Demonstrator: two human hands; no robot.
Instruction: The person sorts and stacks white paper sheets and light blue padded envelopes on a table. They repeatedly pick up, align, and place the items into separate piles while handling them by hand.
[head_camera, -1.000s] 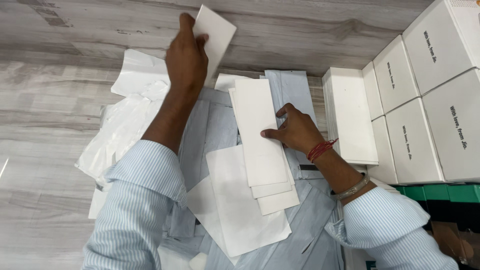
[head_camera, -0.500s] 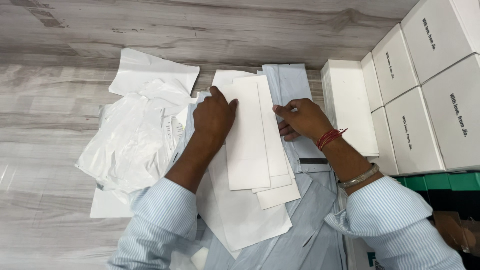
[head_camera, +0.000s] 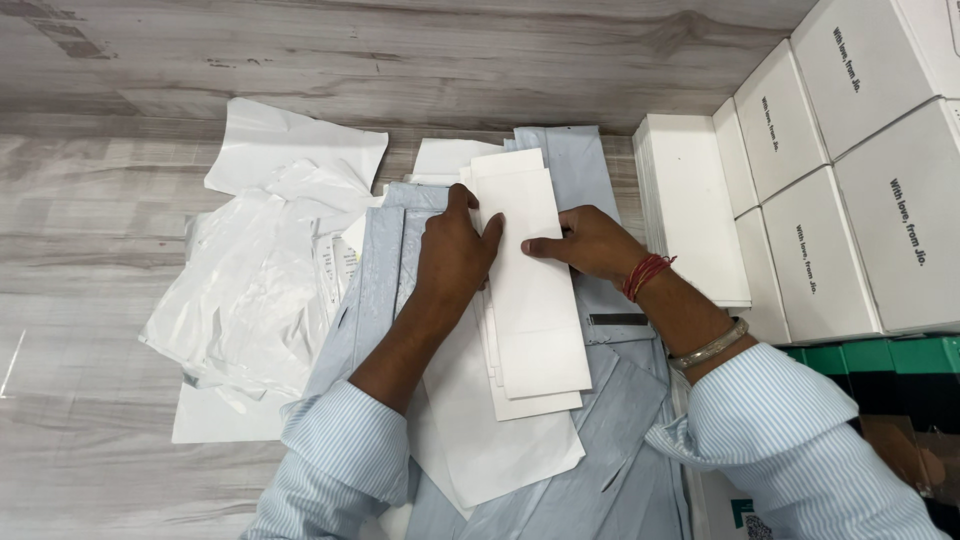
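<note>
Bright, even overhead light; soft short shadows under the paper sheets (head_camera: 530, 300). Mild glare on white plastic bags (head_camera: 250, 290). Sharp focus throughout, slight wide-angle stretch at edges.

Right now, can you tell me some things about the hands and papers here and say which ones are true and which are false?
1. Both hands rest on a stack of long white cards. True: the left hand and right hand press on the white cards.
2. The cards lie on pale blue bags. True: pale blue bags spread out under them.
3. The crumpled clear plastic is to the right of the hands. False: the crumpled plastic lies on the left.
4. The white boxes are black. False: the boxes at the right are white.
5. A red thread is tied round the right wrist. True: the red thread shows there.
</note>
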